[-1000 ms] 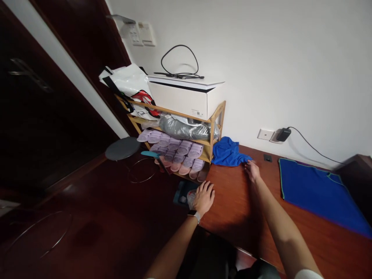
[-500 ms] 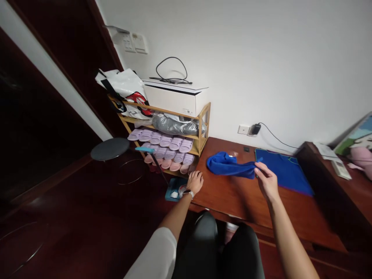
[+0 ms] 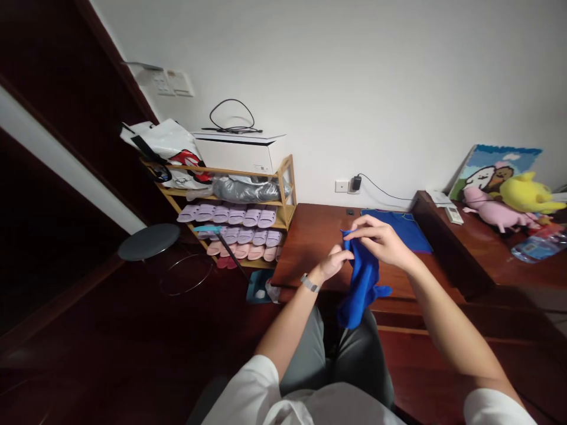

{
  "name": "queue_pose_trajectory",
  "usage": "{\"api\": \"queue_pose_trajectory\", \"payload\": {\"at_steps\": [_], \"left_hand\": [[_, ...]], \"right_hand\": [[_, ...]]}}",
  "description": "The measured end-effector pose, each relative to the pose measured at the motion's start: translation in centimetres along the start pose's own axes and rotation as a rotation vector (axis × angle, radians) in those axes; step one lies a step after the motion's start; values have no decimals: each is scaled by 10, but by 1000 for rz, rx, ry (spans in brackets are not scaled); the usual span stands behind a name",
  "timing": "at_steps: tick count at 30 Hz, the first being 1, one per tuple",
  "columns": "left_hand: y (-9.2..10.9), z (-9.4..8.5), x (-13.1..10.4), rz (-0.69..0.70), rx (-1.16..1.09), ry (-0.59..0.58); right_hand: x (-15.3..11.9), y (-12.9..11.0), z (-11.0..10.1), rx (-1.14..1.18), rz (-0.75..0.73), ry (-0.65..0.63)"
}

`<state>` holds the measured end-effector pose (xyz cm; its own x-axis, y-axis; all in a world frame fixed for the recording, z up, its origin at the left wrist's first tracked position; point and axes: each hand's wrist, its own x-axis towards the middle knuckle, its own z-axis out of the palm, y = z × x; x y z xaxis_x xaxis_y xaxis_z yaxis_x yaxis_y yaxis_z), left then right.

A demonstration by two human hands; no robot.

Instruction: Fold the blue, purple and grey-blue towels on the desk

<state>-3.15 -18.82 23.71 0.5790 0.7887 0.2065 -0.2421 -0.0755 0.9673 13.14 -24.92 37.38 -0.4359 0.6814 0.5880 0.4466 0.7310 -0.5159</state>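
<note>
Rack (image 3: 287,217) w/ slippers (image 3: 235,213), blue cloth (image 3: 365,274) btwn L+R fingers (image 3: 375,233)

pale wall (image 3: 319,88), dark reddish floor (image 3: 133,336), wooden rack (image 3: 287,216).

Pale wall (image 3: 336,88) softly lit; floor (image 3: 133,342) sunk in shadow — wide-angle stretch toward the edges.

home room, slipper rack (image 3: 287,177), plush toys (image 3: 525,193)
</note>
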Motion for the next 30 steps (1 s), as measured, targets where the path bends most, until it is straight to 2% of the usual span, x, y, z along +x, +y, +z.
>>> {"api": "queue_pose_trajectory", "payload": {"at_steps": [3,7,9,11,14,17,20,22,25,30], "left_hand": [[16,5,-32,-2,68,0],[21,0,-68,-21,264,-57],[24,0,-79,1,341,-25],[33,3,-85,59,407,51],[54,13,-88,155,488,118],[74,25,-87,242,546,71],[86,32,-87,282,590,26],[88,32,-88,278,611,20],[85,27,-89,240,630,26],[60,8,-93,123,675,-65]], "right_hand": [[-20,-17,-18,-194,-17,-3],[-46,-32,-39,-457,20,-41],[-55,-37,-45,-518,57,-38],[-61,-39,-46,-468,99,-30],[-67,-36,-33,-220,201,-60],[-71,-30,-9,43,306,-128],[-73,-26,7,168,327,-140],[-73,-26,6,168,313,-115],[-71,-30,-6,89,275,-64],[-70,-48,-26,-115,141,85]]}}
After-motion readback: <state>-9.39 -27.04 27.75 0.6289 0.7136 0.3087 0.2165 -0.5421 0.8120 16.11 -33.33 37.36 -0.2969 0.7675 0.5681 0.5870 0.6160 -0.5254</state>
